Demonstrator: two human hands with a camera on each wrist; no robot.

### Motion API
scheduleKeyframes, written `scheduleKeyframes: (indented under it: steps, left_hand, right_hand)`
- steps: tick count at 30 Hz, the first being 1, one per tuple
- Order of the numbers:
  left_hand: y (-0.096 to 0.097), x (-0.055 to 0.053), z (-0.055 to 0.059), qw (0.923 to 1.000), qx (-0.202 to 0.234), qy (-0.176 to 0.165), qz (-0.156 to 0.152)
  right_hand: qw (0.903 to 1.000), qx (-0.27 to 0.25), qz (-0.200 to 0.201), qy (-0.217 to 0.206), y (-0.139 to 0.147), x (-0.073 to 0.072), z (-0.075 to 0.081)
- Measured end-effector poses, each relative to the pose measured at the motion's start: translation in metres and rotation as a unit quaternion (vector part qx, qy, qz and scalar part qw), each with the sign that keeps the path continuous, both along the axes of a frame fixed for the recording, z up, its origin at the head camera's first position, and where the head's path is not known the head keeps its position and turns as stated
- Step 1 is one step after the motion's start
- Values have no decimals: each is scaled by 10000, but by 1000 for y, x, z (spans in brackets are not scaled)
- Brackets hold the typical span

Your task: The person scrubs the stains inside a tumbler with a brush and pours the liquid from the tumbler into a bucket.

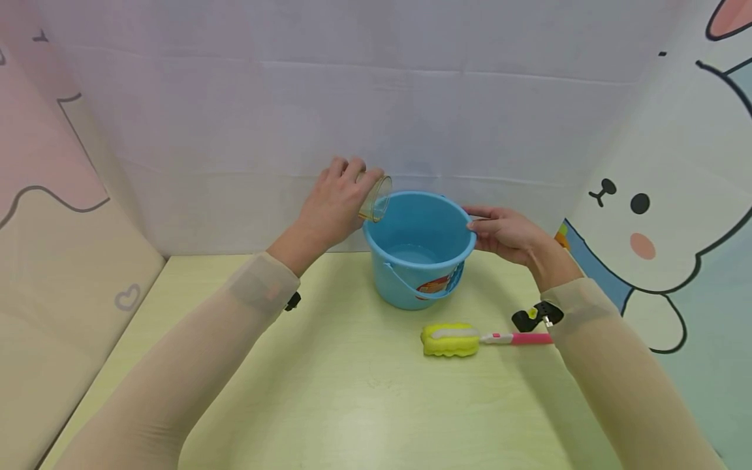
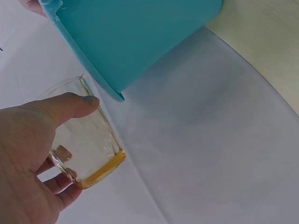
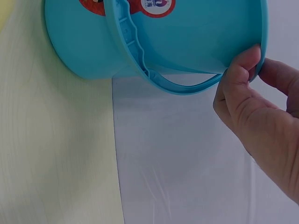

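My left hand (image 1: pixel 336 199) grips a clear glass cup (image 1: pixel 378 198), tilted beside the left rim of a blue plastic bucket (image 1: pixel 424 282). In the left wrist view, an amber band runs along one edge of the glass (image 2: pixel 84 140); whether it is liquid or tinted glass I cannot tell. The bucket stands upright on the table, its handle hanging down at the front over a red label. At the right rim, my right hand (image 1: pixel 506 235) pinches the edge between thumb and fingers, as the right wrist view shows the hand (image 3: pixel 252 100) up close.
A yellow sponge brush (image 1: pixel 451 340) with a pink and white handle lies in front of the bucket, partly under my right forearm. Pale cloth walls (image 1: pixel 264 117) enclose the light wooden table (image 1: pixel 364 405) at the back and sides.
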State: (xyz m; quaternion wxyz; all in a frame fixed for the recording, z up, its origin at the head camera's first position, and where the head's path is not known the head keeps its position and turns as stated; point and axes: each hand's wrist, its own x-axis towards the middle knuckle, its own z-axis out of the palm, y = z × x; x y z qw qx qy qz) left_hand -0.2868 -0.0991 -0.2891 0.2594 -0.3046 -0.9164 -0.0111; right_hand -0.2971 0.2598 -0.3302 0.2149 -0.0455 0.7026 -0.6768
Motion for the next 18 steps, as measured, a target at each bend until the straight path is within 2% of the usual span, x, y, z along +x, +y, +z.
scheduleKeyframes:
  steps: [18]
  left_hand:
    - [2, 2, 0, 9998, -47, 168, -128]
  right_hand:
    - [10000, -13, 17, -30, 2, 1, 0]
